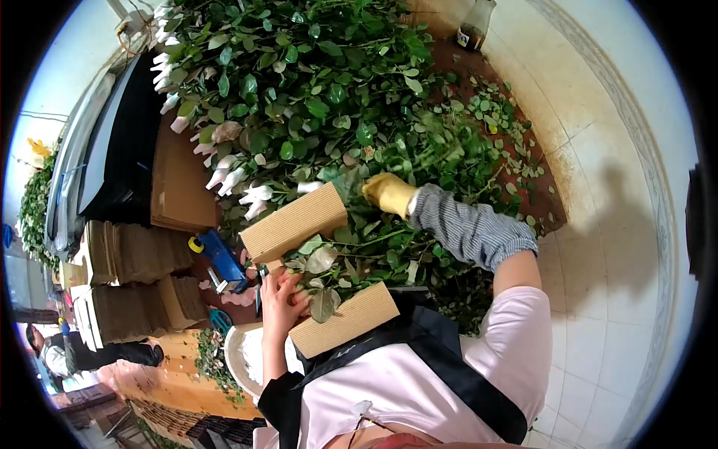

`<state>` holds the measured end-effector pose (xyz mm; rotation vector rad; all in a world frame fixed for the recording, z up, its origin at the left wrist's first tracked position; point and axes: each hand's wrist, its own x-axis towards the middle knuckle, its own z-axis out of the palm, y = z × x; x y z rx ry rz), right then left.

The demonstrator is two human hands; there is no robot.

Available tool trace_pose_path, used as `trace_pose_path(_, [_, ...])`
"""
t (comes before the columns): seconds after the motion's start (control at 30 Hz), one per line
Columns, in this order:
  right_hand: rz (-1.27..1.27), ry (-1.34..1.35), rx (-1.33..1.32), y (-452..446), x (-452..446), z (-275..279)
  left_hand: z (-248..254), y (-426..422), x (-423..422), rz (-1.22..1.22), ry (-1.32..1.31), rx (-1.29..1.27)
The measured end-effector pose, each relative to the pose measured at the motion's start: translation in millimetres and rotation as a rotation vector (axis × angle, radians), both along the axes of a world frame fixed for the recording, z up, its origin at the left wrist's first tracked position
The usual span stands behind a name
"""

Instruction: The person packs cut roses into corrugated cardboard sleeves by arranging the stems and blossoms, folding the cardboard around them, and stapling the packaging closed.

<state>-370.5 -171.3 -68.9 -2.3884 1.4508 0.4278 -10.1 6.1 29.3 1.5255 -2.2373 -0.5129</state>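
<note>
My left hand [283,301], bare, lies at the near end of leafy stems [351,258] between two raised flaps of corrugated cardboard. Its fingers are apart, beside the lower flap [345,320]; the upper flap [295,221] stands beyond. My right hand [390,196] wears a yellow glove and a striped sleeve. Its fingers are curled at the edge of the foliage, closed around a leafy stem that is blurred by motion. Beyond both hands spreads a large pile of leafy stems [299,97], with white-wrapped flower heads [232,179] along its left side.
Left of the pile stand stacked cardboard sheets [138,251] and a blue tool [223,258]. Teal-handled scissors [220,320] lie near a white tub [233,359]. A bottle [476,26] stands at the back by the tiled wall. Another person [86,355] is farther left.
</note>
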Motion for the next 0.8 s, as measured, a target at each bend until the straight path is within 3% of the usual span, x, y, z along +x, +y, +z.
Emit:
trace_pose_path(0.07, [-0.063, -0.243, 0.142, 16.7, -17.3, 52.9, 0.9, -1.4, -1.6, -0.004, 0.009, -0.014])
trace_pose_path(0.1, [-0.130, -0.416, 0.186, 11.8, -29.0, 34.3, 1.6, -0.6, -1.8, 0.010, 0.018, 0.013])
trace_pose_path(0.13, [-0.253, -0.446, 0.337, 4.5, -24.3, 54.2, 1.9, 0.6, -1.3, 0.023, 0.024, 0.040])
trace_pose_path(0.2, [-0.415, -0.544, 0.400, -14.7, -15.1, 97.3, 0.1, -0.6, 0.3, 0.015, 0.023, 0.039])
trace_pose_path(0.27, [-0.290, -0.657, -0.220, -64.5, -14.0, 50.0, -1.3, 0.2, 0.1, 0.001, -0.012, -0.001])
trace_pose_path(0.33, [-0.192, -0.496, -0.300, -98.6, -10.9, 57.2, -0.6, 0.3, -0.1, 0.000, -0.001, 0.001])
trace_pose_path(0.37, [-0.207, -0.329, -0.249, -114.0, -8.7, 39.7, 0.3, -0.2, -0.4, -0.001, -0.007, 0.014])
trace_pose_path(0.4, [-0.062, -0.195, -0.339, -120.0, -10.6, 22.5, 1.4, -0.7, 0.1, 0.000, -0.015, 0.027])
trace_pose_path(0.47, [-0.085, 0.158, -0.319, -113.9, 14.2, 22.6, -0.3, -0.1, 0.3, 0.002, -0.022, 0.021])
trace_pose_path(0.5, [-0.015, 0.288, -0.269, -102.6, 24.1, 48.3, -1.5, -0.9, 1.6, -0.004, -0.019, 0.012])
trace_pose_path(0.63, [0.004, 0.247, -0.273, -88.9, 27.2, 63.8, -2.7, -0.1, 2.5, -0.004, -0.014, 0.019])
trace_pose_path(0.7, [0.007, 0.342, -0.108, -94.8, 36.4, 68.0, -1.1, 0.0, 1.2, -0.002, -0.013, 0.015])
trace_pose_path(0.73, [0.018, 0.305, -0.158, -111.8, 30.6, 21.8, -0.3, 0.5, 1.2, -0.003, -0.010, 0.017])
trace_pose_path(0.8, [-0.036, 0.189, -0.345, -114.0, 19.9, 0.6, 0.3, -3.1, 2.7, -0.002, -0.001, 0.004])
